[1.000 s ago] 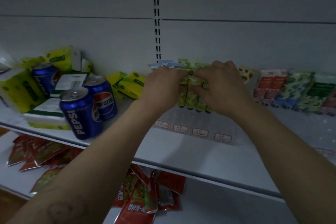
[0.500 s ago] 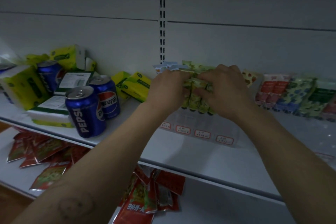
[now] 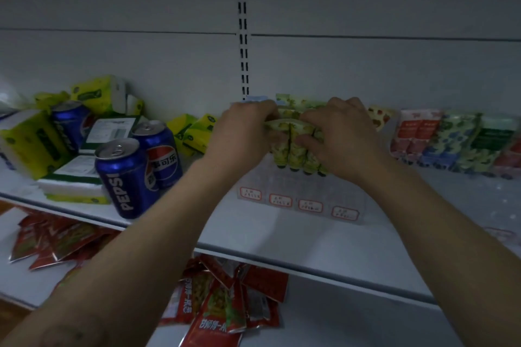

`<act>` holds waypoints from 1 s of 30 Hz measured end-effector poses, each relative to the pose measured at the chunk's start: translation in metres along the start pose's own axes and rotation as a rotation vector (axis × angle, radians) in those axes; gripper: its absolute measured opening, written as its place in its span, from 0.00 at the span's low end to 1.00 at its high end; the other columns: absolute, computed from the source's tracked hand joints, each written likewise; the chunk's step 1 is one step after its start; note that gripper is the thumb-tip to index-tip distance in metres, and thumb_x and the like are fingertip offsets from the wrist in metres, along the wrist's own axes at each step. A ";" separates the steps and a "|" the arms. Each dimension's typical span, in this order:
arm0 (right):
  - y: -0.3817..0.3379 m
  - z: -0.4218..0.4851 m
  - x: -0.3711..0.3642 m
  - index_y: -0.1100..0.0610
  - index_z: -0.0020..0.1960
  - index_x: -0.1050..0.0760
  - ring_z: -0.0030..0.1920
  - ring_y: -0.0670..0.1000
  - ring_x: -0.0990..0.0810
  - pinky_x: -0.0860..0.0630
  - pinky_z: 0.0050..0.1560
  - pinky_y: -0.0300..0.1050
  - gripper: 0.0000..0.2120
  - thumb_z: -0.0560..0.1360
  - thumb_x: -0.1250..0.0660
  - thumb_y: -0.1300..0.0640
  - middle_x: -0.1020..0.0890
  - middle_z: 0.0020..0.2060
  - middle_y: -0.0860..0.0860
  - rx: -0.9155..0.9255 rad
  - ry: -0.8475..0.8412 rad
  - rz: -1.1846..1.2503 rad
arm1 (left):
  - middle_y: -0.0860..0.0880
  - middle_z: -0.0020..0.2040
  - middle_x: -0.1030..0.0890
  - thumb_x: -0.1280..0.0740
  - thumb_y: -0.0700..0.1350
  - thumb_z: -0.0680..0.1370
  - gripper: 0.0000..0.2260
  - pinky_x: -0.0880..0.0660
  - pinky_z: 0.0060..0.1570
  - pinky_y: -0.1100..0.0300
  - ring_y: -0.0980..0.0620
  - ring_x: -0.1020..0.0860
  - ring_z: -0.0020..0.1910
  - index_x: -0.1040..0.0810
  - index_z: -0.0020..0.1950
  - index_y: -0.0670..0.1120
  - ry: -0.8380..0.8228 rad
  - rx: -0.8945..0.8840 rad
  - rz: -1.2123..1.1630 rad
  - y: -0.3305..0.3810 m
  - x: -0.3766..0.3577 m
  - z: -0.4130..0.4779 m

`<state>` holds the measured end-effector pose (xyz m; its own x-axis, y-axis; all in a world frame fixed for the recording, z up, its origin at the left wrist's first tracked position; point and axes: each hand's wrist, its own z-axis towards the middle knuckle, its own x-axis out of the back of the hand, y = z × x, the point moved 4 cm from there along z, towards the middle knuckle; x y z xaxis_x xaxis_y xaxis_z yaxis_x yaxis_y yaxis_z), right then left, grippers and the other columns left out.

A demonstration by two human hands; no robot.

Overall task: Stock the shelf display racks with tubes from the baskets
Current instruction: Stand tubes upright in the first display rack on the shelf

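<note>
In the clear rack [image 3: 298,194] the green tubes [image 3: 296,149] stand upright, caps down, flat ends up. The left hand [image 3: 242,132] and right hand [image 3: 344,138] curl their fingers round them. Left of the rack, 2 blue cans [image 3: 124,177]; the nearer reads PEPSI.

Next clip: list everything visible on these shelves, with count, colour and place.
clear rack: one, clear with four red-edged labels, upper shelf centre
green-yellow tubes: at least four, green-yellow, in the rack
Pepsi cans: three, blue, upper shelf left
tissue packs: several, yellow, around the cans
mixed packs: several, red, green, blue, upper shelf right
snack sachets: many, red, lower shelf
left hand: one, grips tube tops
right hand: one, pinches tubes
</note>
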<state>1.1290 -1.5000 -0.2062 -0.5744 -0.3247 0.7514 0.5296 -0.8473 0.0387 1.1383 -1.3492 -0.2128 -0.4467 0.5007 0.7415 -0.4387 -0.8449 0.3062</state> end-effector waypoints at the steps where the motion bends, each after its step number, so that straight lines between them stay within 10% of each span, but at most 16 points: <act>1: 0.000 0.000 0.000 0.56 0.54 0.19 0.48 0.57 0.27 0.46 0.46 0.43 0.12 0.75 0.33 0.50 0.21 0.43 0.59 -0.001 -0.016 -0.002 | 0.46 0.44 0.18 0.28 0.49 0.73 0.08 0.24 0.43 0.52 0.45 0.21 0.43 0.19 0.48 0.46 -0.025 -0.014 -0.007 0.000 0.004 0.001; 17: -0.002 0.001 0.002 0.53 0.57 0.20 0.49 0.55 0.29 0.45 0.47 0.43 0.13 0.77 0.35 0.49 0.22 0.46 0.57 -0.061 -0.099 -0.034 | 0.51 0.31 0.29 0.34 0.39 0.77 0.06 0.28 0.35 0.55 0.47 0.26 0.34 0.20 0.42 0.40 -0.110 -0.126 0.065 0.000 0.001 0.018; 23: -0.005 0.004 -0.001 0.56 0.47 0.22 0.46 0.57 0.27 0.49 0.44 0.45 0.08 0.77 0.36 0.53 0.23 0.40 0.58 -0.062 -0.091 -0.096 | 0.44 0.53 0.18 0.28 0.42 0.73 0.15 0.36 0.44 0.63 0.42 0.23 0.52 0.19 0.59 0.48 -0.099 -0.132 0.058 0.001 -0.002 0.008; 30: -0.005 0.008 0.001 0.52 0.53 0.22 0.50 0.55 0.28 0.48 0.46 0.44 0.10 0.78 0.37 0.50 0.23 0.44 0.55 -0.066 -0.134 -0.092 | 0.45 0.49 0.16 0.33 0.43 0.70 0.13 0.22 0.45 0.50 0.41 0.20 0.48 0.16 0.53 0.48 -0.006 -0.129 0.033 -0.002 -0.009 0.006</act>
<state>1.1306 -1.4931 -0.2007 -0.5276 -0.1895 0.8281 0.4345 -0.8978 0.0713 1.1479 -1.3532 -0.2162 -0.4585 0.4712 0.7535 -0.5207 -0.8295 0.2019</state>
